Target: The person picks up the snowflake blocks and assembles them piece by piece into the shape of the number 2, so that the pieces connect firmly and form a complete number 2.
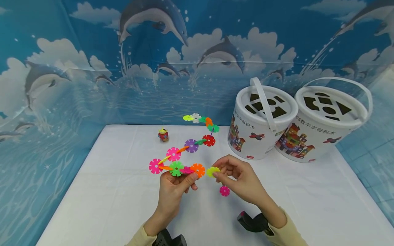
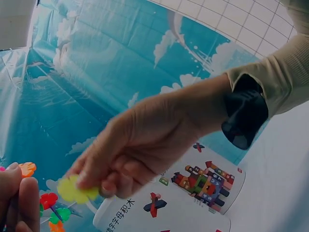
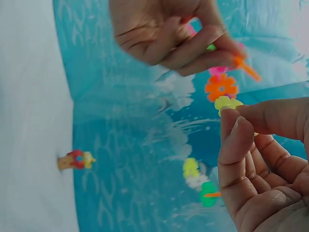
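Note:
A zigzag chain of bright notched flower discs [image 1: 191, 146] stretches from my left hand [image 1: 172, 193] toward the back of the table. My left thumb and fingers pinch the near end, by a pink disc and the orange disc [image 1: 198, 169] at its tip. Thumb and forefinger of my right hand [image 1: 244, 177] pinch a yellow disc [image 1: 211, 172], also seen as a yellow disc [image 2: 77, 189] in the left wrist view. In the head view a small gap separates it from the orange disc. One loose pink disc [image 1: 224, 191] lies on the table below my right hand.
Two white lidded buckets [image 1: 250, 145] with handles and shape cut-outs stand together at the back right. A small red and yellow toy figure [image 1: 163, 135] stands at the back left, behind the chain. A blue dolphin-print backdrop [image 1: 141, 99] rises behind the white table [image 1: 117, 198].

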Demonstrator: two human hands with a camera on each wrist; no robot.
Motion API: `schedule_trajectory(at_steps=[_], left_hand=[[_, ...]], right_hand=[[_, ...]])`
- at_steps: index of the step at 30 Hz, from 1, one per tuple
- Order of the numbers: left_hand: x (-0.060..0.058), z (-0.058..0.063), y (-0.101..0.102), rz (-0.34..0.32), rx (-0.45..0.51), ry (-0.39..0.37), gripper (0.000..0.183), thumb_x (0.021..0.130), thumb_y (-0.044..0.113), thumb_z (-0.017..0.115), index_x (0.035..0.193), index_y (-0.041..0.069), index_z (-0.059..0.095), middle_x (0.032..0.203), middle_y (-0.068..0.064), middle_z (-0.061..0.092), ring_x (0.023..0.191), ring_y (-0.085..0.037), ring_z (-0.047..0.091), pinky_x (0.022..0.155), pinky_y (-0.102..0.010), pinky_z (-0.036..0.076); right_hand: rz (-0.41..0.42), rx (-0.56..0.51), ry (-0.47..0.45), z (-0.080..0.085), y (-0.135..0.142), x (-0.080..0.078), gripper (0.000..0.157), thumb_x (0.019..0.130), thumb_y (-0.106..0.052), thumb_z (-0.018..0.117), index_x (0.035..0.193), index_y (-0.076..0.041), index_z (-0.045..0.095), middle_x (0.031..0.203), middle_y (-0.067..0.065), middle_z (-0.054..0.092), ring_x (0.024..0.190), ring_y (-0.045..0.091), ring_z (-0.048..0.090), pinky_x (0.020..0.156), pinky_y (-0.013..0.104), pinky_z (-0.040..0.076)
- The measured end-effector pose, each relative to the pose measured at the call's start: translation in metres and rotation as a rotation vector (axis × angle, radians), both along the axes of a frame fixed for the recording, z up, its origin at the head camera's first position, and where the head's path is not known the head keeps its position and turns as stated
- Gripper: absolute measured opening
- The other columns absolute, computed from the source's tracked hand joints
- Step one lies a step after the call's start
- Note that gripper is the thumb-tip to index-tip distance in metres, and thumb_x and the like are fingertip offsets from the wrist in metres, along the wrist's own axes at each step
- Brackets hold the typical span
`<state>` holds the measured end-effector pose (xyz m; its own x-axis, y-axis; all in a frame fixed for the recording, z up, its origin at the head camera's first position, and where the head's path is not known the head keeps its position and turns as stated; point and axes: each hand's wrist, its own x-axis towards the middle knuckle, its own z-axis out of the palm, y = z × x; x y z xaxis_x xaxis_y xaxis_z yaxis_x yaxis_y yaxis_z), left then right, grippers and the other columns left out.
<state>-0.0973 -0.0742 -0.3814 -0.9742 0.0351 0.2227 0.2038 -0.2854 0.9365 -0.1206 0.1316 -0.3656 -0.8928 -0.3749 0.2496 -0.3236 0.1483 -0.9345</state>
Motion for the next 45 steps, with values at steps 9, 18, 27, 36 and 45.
schedule_trajectory(at_steps=[9, 18, 27, 36, 45], left_hand=[[0.0, -0.001, 0.001, -0.015, 0.002, 0.001, 0.018, 0.085, -0.001, 0.067, 0.088, -0.018, 0.062, 0.072, -0.004, 0.069, 0.052, -0.012, 0.06, 0.049, -0.019, 0.038], [0.0, -0.001, 0.001, -0.035, 0.004, 0.017, 0.018, 0.085, 0.0, 0.067, 0.088, -0.018, 0.063, 0.071, -0.004, 0.068, 0.052, -0.013, 0.06, 0.049, -0.019, 0.038], [0.002, 0.0, 0.002, -0.058, -0.005, 0.001, 0.019, 0.085, 0.0, 0.069, 0.089, -0.017, 0.064, 0.073, -0.005, 0.07, 0.052, -0.012, 0.06, 0.049, -0.019, 0.037], [0.003, 0.0, 0.003, -0.073, -0.002, 0.031, 0.019, 0.085, 0.002, 0.069, 0.09, -0.016, 0.064, 0.073, -0.005, 0.07, 0.052, -0.014, 0.061, 0.048, -0.02, 0.037], [0.004, -0.001, 0.003, -0.07, -0.026, 0.038, 0.019, 0.084, 0.003, 0.07, 0.09, -0.014, 0.064, 0.067, -0.004, 0.067, 0.051, -0.015, 0.061, 0.045, -0.024, 0.038]], right_hand=[[-0.058, -0.007, 0.245, 0.017, -0.001, 0.012, 0.021, 0.079, 0.003, 0.074, 0.094, -0.009, 0.066, 0.087, 0.0, 0.066, 0.07, 0.018, 0.063, 0.065, 0.031, 0.055], [-0.071, 0.019, 0.472, 0.016, 0.0, 0.014, 0.02, 0.078, 0.001, 0.076, 0.092, -0.011, 0.07, 0.086, -0.001, 0.067, 0.073, 0.011, 0.063, 0.065, 0.025, 0.053], [-0.111, 0.062, 0.738, 0.014, -0.002, 0.015, 0.022, 0.092, -0.028, 0.063, 0.087, -0.008, 0.071, 0.084, -0.001, 0.066, 0.074, 0.012, 0.065, 0.065, 0.02, 0.052], [-0.075, 0.064, 0.786, 0.012, -0.004, 0.016, 0.021, 0.094, -0.024, 0.061, 0.089, -0.006, 0.071, 0.083, 0.005, 0.066, 0.074, 0.017, 0.067, 0.066, 0.02, 0.052], [-0.042, 0.04, 0.773, 0.01, -0.005, 0.016, 0.02, 0.094, -0.022, 0.061, 0.088, -0.006, 0.07, 0.084, 0.006, 0.067, 0.076, 0.018, 0.067, 0.072, 0.022, 0.052]])
